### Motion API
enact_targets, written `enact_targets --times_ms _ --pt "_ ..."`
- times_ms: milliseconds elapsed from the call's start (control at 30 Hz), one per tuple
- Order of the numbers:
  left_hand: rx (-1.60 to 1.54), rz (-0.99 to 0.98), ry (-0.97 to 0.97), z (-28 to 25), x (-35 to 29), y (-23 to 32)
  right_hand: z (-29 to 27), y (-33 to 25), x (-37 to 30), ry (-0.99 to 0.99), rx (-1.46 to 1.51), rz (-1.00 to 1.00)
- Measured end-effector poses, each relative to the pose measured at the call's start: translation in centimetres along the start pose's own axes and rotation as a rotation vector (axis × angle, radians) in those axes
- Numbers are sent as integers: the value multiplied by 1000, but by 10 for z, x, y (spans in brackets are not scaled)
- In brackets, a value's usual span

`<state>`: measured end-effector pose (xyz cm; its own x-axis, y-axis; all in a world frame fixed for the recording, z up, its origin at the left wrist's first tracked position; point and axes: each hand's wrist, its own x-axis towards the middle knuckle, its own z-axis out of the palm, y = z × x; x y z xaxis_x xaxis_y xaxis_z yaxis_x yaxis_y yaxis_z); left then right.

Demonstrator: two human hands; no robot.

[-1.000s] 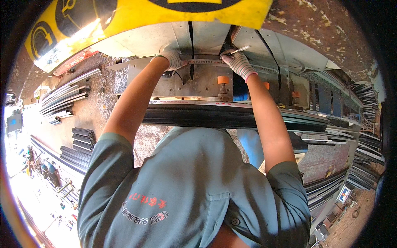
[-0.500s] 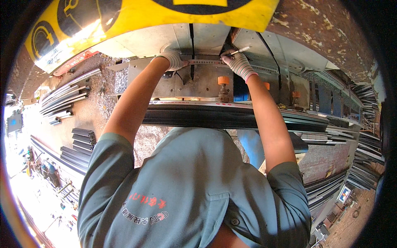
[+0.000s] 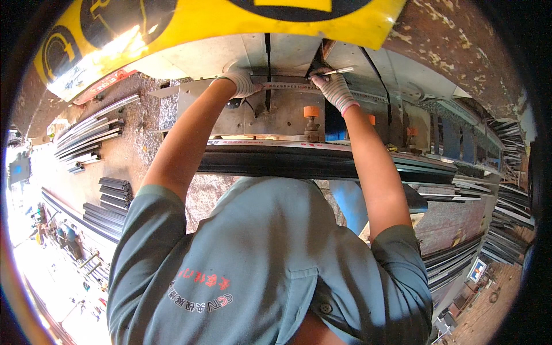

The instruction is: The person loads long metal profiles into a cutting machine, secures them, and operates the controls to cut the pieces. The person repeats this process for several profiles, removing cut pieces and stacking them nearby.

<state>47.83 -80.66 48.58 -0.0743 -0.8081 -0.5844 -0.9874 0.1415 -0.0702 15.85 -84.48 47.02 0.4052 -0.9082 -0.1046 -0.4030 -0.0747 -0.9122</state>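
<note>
Both my hands wear striped, pale knit gloves. My left hand (image 3: 241,85) is closed on one part of a tape measure (image 3: 293,86), its blade stretched rightward across the grey metal machine bed (image 3: 287,118). Just below that hand shows a small dark object, partly hidden. My right hand (image 3: 332,92) has its fingers closed round a slim white pen (image 3: 340,71), which points right. Its fingertips rest at the tape's upper edge, beside a dark gap in the metal. The tape blade goes on past my right hand along the bed.
Between my body and the bed lie long black profiles (image 3: 276,161). An orange-topped clamp (image 3: 311,112) rises from the bed's near side. A yellow and black sign (image 3: 213,23) hangs at the top. Stacked profiles (image 3: 95,135) lie on the floor at left, with more at right.
My right hand has shifted slightly, and the pen in it has swung a little to the right and lower. My left hand and the tape have hardly moved.
</note>
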Motion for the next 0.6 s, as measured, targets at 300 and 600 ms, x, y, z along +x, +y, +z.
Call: enact_targets --times_ms 300,600 --pt "45 21 42 -34 -46 12 -2 -23 -20 63 -486 -92" --pt "-31 -8 32 -31 -43 6 6 0 -9 42 61 -201"
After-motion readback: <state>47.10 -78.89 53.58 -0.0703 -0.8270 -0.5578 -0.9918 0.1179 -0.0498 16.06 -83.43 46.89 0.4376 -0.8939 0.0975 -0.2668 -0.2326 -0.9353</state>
